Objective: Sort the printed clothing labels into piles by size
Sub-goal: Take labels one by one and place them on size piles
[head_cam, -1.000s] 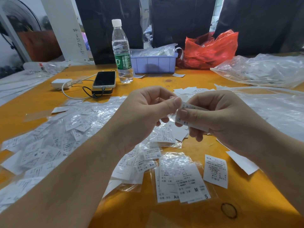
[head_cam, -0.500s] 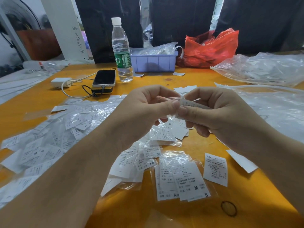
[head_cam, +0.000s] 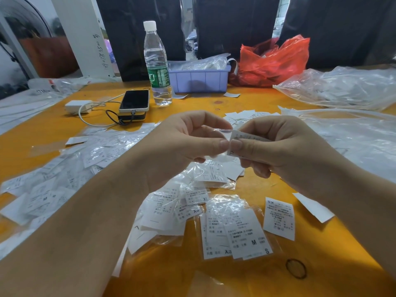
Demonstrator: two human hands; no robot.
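Note:
Both hands meet above the middle of the orange table (head_cam: 214, 281). My right hand (head_cam: 285, 146) pinches a small white printed label (head_cam: 242, 136) between thumb and fingers. My left hand (head_cam: 184, 142) pinches the clear plastic sleeve (head_cam: 220, 130) at the label's left end. Below them lie small stacks of labels in clear bags: one showing M and S (head_cam: 242, 230), a single label marked XS (head_cam: 278, 217), and others marked XL (head_cam: 192, 198). A wide heap of bagged labels (head_cam: 64, 168) covers the table's left side.
At the back stand a water bottle (head_cam: 157, 65), a phone on a power bank (head_cam: 134, 102) with a white charger (head_cam: 78, 106), a purple bin (head_cam: 199, 79), and a red plastic bag (head_cam: 272, 61). Clear plastic bags (head_cam: 342, 88) fill the right side. A rubber band (head_cam: 295, 267) lies near the front.
The two hands have drawn closer together, thumbs now almost touching. The label sits deeper in my right hand's pinch and my left fingers work at the clear sleeve.

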